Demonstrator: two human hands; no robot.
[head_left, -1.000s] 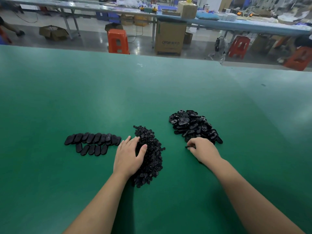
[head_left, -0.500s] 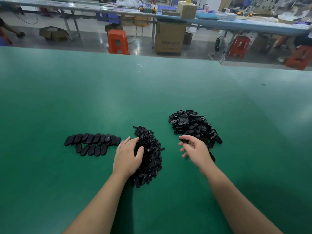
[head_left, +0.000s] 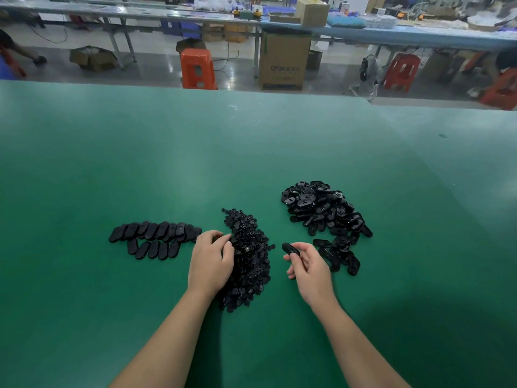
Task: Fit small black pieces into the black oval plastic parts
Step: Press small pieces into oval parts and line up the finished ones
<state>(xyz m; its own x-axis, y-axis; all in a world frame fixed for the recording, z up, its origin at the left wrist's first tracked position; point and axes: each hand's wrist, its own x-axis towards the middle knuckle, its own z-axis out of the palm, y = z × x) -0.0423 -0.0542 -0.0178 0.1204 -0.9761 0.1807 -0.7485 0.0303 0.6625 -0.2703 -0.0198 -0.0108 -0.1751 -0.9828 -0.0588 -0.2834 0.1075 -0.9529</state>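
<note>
1. Your left hand (head_left: 210, 264) rests on the left edge of the pile of small pieces (head_left: 249, 259), fingers curled into it (whether they have caught one, you cannot tell).
2. Your right hand (head_left: 309, 268) pinches one oval part (head_left: 290, 248) between thumb and fingertips, lifted just right of that pile.
3. Loose oval parts (head_left: 324, 217) lie heaped beyond your right hand.
4. Two rows of ovals (head_left: 155, 238) sit left, on the green table (head_left: 251, 141).
</note>
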